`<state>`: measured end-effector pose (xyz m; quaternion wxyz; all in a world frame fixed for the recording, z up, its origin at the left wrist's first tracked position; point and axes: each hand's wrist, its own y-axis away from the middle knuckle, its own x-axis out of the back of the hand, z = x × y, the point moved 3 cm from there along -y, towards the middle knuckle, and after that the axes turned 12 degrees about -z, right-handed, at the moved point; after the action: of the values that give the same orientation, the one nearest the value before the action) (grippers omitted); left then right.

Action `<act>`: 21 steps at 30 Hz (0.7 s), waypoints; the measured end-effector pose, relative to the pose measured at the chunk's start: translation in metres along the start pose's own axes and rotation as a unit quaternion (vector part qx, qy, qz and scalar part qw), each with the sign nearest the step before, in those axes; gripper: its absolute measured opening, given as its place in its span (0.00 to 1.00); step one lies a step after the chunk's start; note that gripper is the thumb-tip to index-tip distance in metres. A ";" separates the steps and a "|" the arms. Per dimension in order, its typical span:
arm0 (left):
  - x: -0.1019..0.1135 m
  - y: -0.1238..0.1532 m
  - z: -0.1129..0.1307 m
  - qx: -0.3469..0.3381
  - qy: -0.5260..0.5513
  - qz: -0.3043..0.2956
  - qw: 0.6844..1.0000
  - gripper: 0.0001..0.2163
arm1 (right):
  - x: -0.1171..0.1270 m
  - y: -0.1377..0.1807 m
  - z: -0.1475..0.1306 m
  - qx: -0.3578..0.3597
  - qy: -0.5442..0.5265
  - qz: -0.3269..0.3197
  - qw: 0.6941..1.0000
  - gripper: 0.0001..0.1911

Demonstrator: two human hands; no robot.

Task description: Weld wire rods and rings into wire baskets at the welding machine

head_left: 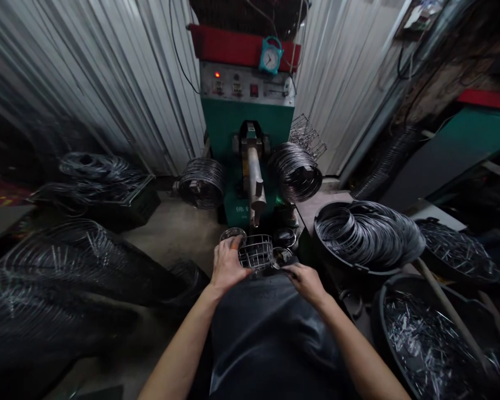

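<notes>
A small round wire basket (256,253) lies on its side just above my lap, below the electrode arm (255,178) of a green spot welder (216,119). My left hand (229,264) is closed around the basket's left side, thumb along its near edge. To the right of the basket, my right hand (306,280) has its fingers pressed together. What sits in those fingertips is too dark and small to make out. A black apron (270,333) covers my lap below both hands.
Wire rings hang in bundles left (202,183) and right (295,169) of the welder. On my right stand a tub of rings (320,233) and a tub of short wire pieces (379,322). Stacked wire work (75,266) fills the left. A teal clock (270,58) hangs above.
</notes>
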<state>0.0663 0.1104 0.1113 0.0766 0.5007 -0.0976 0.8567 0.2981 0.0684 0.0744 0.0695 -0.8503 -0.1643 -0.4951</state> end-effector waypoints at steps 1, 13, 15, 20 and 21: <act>-0.001 -0.001 0.004 -0.001 -0.014 -0.007 1.000 0.39 | 0.011 -0.010 -0.013 0.011 0.016 -0.023 1.000 0.12; -0.004 0.006 0.022 -0.008 -0.053 -0.040 0.998 0.36 | -0.013 -0.050 -0.056 -0.002 -0.251 0.066 0.966 0.02; -0.004 0.007 0.021 -0.009 -0.045 -0.051 0.998 0.36 | -0.014 -0.048 -0.055 0.013 -0.288 0.033 0.957 0.05; -0.005 0.004 0.017 -0.008 -0.023 -0.067 0.997 0.38 | 0.002 -0.043 -0.055 0.073 -0.267 -0.069 0.958 0.09; -0.005 0.004 0.016 -0.008 -0.019 -0.070 0.997 0.38 | 0.005 -0.041 -0.056 0.088 -0.250 -0.081 0.961 0.09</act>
<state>0.0815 0.1028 0.1143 0.1384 0.5221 -0.0712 0.8385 0.2404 0.0925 0.1045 0.0607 -0.9214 -0.2876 -0.2543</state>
